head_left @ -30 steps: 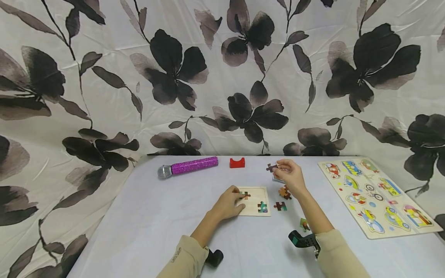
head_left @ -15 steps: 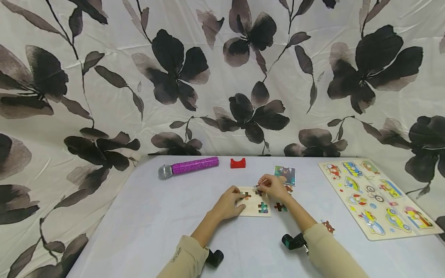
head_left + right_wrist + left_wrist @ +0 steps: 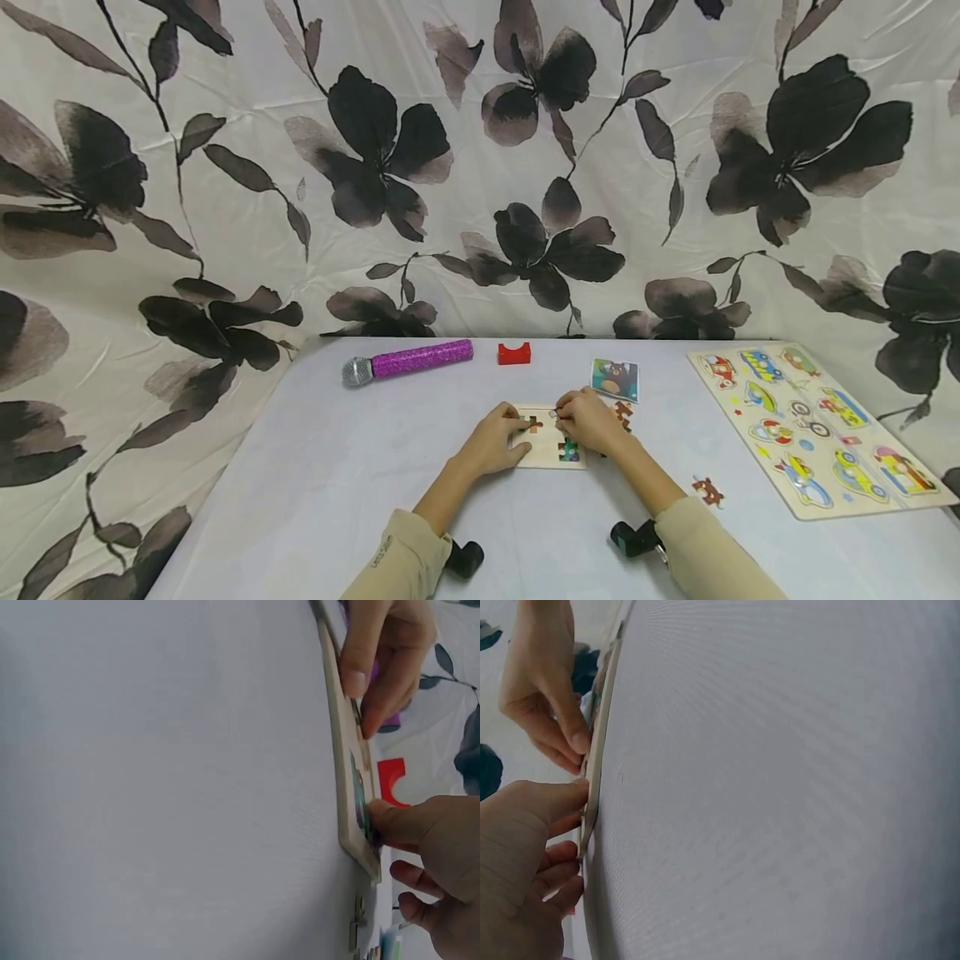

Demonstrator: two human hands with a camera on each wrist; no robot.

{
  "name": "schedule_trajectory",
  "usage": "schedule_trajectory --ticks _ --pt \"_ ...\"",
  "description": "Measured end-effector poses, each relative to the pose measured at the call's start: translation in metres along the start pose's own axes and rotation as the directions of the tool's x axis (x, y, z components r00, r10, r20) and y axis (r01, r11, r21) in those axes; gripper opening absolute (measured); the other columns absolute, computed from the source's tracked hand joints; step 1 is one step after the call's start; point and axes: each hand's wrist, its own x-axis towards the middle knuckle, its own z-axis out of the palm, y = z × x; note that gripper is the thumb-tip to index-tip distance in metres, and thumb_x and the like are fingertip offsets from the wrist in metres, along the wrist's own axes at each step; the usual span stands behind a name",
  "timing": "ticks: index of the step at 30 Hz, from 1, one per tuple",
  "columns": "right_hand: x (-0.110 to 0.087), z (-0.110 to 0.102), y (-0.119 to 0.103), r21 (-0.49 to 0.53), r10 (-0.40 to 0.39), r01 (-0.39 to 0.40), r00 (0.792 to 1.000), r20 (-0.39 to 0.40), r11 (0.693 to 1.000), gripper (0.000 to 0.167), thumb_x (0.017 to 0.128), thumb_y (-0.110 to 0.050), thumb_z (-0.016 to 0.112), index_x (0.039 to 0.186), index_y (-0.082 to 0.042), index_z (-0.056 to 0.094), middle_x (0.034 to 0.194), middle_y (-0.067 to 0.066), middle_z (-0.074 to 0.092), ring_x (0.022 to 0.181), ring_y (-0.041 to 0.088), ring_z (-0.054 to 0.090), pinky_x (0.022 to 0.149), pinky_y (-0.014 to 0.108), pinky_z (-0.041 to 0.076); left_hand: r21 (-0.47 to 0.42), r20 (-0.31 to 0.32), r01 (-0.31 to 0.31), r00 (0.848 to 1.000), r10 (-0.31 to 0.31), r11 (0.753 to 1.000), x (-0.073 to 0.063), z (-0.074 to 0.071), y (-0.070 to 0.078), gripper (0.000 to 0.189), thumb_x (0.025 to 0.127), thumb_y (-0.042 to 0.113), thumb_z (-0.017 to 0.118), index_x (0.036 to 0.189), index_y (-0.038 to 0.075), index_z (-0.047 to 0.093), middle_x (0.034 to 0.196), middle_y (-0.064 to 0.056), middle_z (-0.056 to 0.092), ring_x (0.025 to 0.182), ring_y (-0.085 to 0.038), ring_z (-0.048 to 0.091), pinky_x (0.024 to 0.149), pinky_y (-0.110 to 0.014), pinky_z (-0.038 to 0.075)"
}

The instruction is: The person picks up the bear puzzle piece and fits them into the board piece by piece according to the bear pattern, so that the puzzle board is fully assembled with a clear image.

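A small square wooden puzzle tray (image 3: 537, 458) lies on the white table. My left hand (image 3: 489, 440) grips its left side, with the thumb low on the rim and the fingertips beside a brown-and-green jigsaw piece (image 3: 535, 423) in the upper left. Over the upper right corner, my right hand (image 3: 592, 422) pinches a dark jigsaw piece (image 3: 556, 412), mostly covered by the fingers. Another piece, green and purple (image 3: 569, 451), sits in the lower right corner. In the right wrist view, the right thumb (image 3: 394, 821) is down at the tray's edge.
Loose brown pieces (image 3: 623, 413) lie right of the tray, one brown piece (image 3: 707, 491) nearer the right sleeve. Behind are a bear picture card (image 3: 615, 380), a red block (image 3: 513, 354) and a purple microphone (image 3: 420, 359). A vehicle puzzle board (image 3: 813, 442) lies far right.
My right hand has brought the dark piece from beside the picture card leftward and down to the tray's upper right corner, uncovering the card. My left hand has stayed on the tray.
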Motion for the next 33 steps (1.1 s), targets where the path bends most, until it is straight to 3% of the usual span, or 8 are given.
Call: schedule_trajectory --ticks 5,11,14,18,21,23,26,33 --pt "-0.006 0.001 -0.006 0.000 0.063 -0.063 0.998 0.018 0.998 0.008 0.082 -0.010 0.071 0.084 -0.003 0.075 0.094 0.009 0.068 0.086 0.025 0.058 0.076 0.037 0.050 -0.003 0.006 0.006 1.000 -0.006 1.000 0.000 0.001 0.000 0.037 0.085 0.022 0.066 0.117 0.002 0.066 0.108 -0.008 0.054 0.092 -0.016 0.051 0.085 -0.032 0.047" --pt "-0.009 0.005 -0.006 -0.087 0.089 -0.096 0.992 -0.089 0.992 0.012 0.080 -0.018 0.075 0.082 -0.006 0.076 0.103 0.010 0.063 0.088 0.027 0.056 0.072 0.039 0.051 0.005 0.004 -0.004 1.000 0.004 1.000 0.001 0.003 0.000 0.038 0.084 0.022 0.067 0.117 0.003 0.066 0.109 -0.008 0.054 0.094 -0.016 0.052 0.086 -0.032 0.047" --pt "-0.009 0.004 -0.005 -0.095 0.103 -0.112 0.990 -0.096 0.989 0.012 0.080 -0.019 0.075 0.081 -0.007 0.076 0.110 0.012 0.059 0.090 0.028 0.055 0.069 0.039 0.051 0.013 0.007 -0.004 1.000 0.004 1.000 0.002 0.003 0.001 0.038 0.085 0.022 0.067 0.117 0.003 0.066 0.109 -0.007 0.054 0.094 -0.016 0.052 0.087 -0.032 0.047" --pt "-0.009 -0.004 -0.001 0.023 0.074 -0.074 0.997 -0.008 0.997 0.013 0.082 -0.010 0.071 0.089 0.001 0.075 0.104 0.017 0.061 0.093 0.029 0.055 0.075 0.041 0.050 0.018 0.005 -0.009 1.000 0.008 1.000 0.002 0.003 0.001 0.038 0.085 0.023 0.066 0.117 0.002 0.066 0.108 -0.007 0.054 0.094 -0.016 0.052 0.087 -0.032 0.047" --pt "-0.014 -0.015 0.005 0.174 0.069 -0.078 0.996 0.057 0.982 0.022 0.084 -0.005 0.067 0.101 0.008 0.069 0.100 0.021 0.060 0.083 0.025 0.054 0.071 0.035 0.049 0.009 0.002 -0.011 1.000 0.011 1.000 0.002 0.003 0.000 0.038 0.085 0.022 0.066 0.117 0.002 0.066 0.108 -0.008 0.054 0.094 -0.016 0.052 0.087 -0.032 0.047" --pt "-0.020 -0.023 0.009 0.265 0.111 -0.127 0.991 0.075 0.956 0.026 0.086 -0.004 0.065 0.107 0.010 0.066 0.100 0.021 0.058 0.073 0.020 0.052 0.061 0.029 0.047 0.005 -0.001 -0.009 1.000 0.009 1.000 0.001 0.003 -0.001 0.038 0.085 0.022 0.066 0.117 0.002 0.066 0.107 -0.008 0.054 0.093 -0.016 0.051 0.086 -0.032 0.047" --pt "-0.034 -0.036 0.018 0.332 0.179 -0.181 0.983 0.038 0.926 0.026 0.086 -0.005 0.065 0.109 0.008 0.065 0.097 0.019 0.063 0.065 0.014 0.049 0.054 0.025 0.043 0.000 -0.008 -0.004 1.000 0.004 1.000 0.000 0.004 -0.002 0.038 0.084 0.022 0.066 0.116 0.001 0.066 0.107 -0.008 0.054 0.091 -0.016 0.051 0.084 -0.031 0.047" --pt "-0.093 -0.073 0.047 0.312 0.345 -0.349 0.936 0.069 0.884 0.037 0.084 -0.012 0.069 0.116 0.007 0.061 0.097 0.018 0.065 0.078 0.018 0.058 0.064 0.028 0.048 0.001 -0.015 -0.013 1.000 0.013 1.000 0.001 0.004 -0.003 0.037 0.084 0.021 0.066 0.116 0.002 0.066 0.109 -0.008 0.054 0.093 -0.016 0.051 0.085 -0.032 0.047"
